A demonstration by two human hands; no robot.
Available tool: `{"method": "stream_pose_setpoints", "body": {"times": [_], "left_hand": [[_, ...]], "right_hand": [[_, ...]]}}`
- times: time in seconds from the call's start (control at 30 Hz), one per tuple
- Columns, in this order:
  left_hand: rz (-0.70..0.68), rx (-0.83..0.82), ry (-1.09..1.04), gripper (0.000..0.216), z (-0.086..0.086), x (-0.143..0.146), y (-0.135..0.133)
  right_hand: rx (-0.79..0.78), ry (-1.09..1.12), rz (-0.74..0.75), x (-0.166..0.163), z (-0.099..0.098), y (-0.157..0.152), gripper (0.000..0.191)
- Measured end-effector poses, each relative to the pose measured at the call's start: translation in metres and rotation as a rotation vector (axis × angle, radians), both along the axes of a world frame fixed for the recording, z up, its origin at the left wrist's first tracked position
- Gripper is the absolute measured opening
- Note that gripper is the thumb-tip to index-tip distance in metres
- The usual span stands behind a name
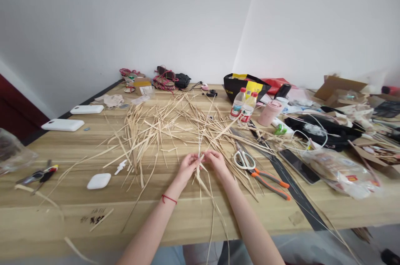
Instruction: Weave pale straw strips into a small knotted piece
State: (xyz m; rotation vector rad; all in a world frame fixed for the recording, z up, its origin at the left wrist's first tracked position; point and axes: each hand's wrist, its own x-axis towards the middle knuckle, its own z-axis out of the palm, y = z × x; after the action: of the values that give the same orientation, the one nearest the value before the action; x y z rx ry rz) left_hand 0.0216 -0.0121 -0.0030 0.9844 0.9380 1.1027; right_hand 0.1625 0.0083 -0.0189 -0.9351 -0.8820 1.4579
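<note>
My left hand (189, 166) and my right hand (216, 162) meet at the middle of the table's near side, fingers pinched close together. Both hold a small bundle of pale straw strips (203, 181), whose long ends hang down toward the table's front edge. Two thin pale wires (203, 131) rise from between the fingertips and spread apart upward. Just beyond the hands lies a loose heap of straw strips (159, 125). A red string bracelet circles my left wrist. The fingertips cover the exact point of grip.
White-handled scissors (244, 159) and orange-handled pliers (271, 183) lie right of my right hand, near a phone (299, 166). Farther back stand two bottles (246, 108), a pink cup (270, 113) and a black bag (233, 86). A white earbud case (99, 181) lies to the left.
</note>
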Motion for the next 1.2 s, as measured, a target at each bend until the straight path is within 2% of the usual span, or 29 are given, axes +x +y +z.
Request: {"method": "stream_pose_setpoints", "body": {"times": [0.23,0.5,0.8,1.2], "left_hand": [[-0.024,0.020,0.028,0.038,-0.007,0.002,0.002],[-0.022,0.005,0.020,0.038,-0.009,0.001,0.002],[-0.137,0.016,0.016,0.040,-0.008,-0.001,0.004],[-0.043,0.025,-0.078,0.038,-0.008,0.000,0.001]], "right_hand": [[-0.058,0.036,-0.078,0.004,-0.004,0.004,0.031],[-0.075,0.041,-0.045,0.011,-0.001,0.003,0.030],[-0.086,-0.002,-0.056,0.009,-0.002,0.003,0.029],[-0.055,0.016,0.179,0.005,0.004,-0.005,0.028]]}}
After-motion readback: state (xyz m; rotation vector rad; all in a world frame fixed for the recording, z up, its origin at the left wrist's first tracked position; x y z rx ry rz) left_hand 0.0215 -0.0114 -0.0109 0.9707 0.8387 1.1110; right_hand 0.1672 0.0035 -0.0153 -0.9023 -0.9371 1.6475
